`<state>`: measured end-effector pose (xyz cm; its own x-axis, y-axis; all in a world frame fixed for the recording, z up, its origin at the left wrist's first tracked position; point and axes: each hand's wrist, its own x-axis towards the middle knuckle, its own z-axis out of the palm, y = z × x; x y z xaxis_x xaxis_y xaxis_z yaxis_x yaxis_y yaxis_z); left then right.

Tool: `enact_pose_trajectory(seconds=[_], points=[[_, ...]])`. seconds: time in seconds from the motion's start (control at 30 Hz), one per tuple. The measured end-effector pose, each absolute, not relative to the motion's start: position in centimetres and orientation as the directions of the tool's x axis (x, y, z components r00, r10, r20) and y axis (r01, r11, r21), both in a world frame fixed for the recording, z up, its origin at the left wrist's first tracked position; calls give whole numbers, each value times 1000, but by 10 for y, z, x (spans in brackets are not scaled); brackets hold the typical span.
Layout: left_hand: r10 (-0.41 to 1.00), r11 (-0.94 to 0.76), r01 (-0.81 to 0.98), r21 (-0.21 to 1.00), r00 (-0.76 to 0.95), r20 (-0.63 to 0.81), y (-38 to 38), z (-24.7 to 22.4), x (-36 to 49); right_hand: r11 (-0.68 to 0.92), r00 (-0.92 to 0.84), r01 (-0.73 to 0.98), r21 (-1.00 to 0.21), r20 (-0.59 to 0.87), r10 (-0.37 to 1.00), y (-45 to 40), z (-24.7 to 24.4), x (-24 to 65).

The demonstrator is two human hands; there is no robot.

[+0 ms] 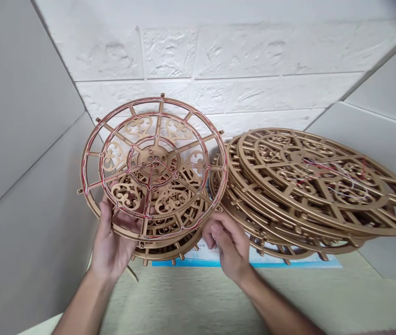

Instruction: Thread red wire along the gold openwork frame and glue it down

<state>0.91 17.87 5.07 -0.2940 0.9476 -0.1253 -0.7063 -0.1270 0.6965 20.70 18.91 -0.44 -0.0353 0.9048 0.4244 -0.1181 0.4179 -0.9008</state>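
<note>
A round gold openwork wheel frame (156,157), with spokes, scroll ornaments and red and white wires along its rings, is raised and tilted toward me. My left hand (114,242) grips its lower left rim, thumb in front and fingers behind. Close to the lower right rim, my right hand (229,244) is closed with its fingers curled. What those fingers hold, if anything, is hidden. Below the raised frame lie more gold frames (170,253), partly covered by it.
At the right, a leaning stack of similar gold frames (323,181) has loose red and white wires on top. Under the stacks lies a blue and white sheet (187,263) on a pale green table (184,302). Grey panels (19,139) and a white brick-pattern wall (239,51) surround it.
</note>
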Motion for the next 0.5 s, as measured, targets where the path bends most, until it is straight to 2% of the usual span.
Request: enact_pose_trajectory(seconds=[0.17, 0.5], points=[[964, -75, -696, 714, -233, -126, 176, 44, 10, 319, -109, -170, -933, 339, 934, 189, -3, 205], [987, -44, -651, 758, -146, -68, 169, 42, 10, 181, -34, -296, -938, 200, 979, 192, 1, 201]])
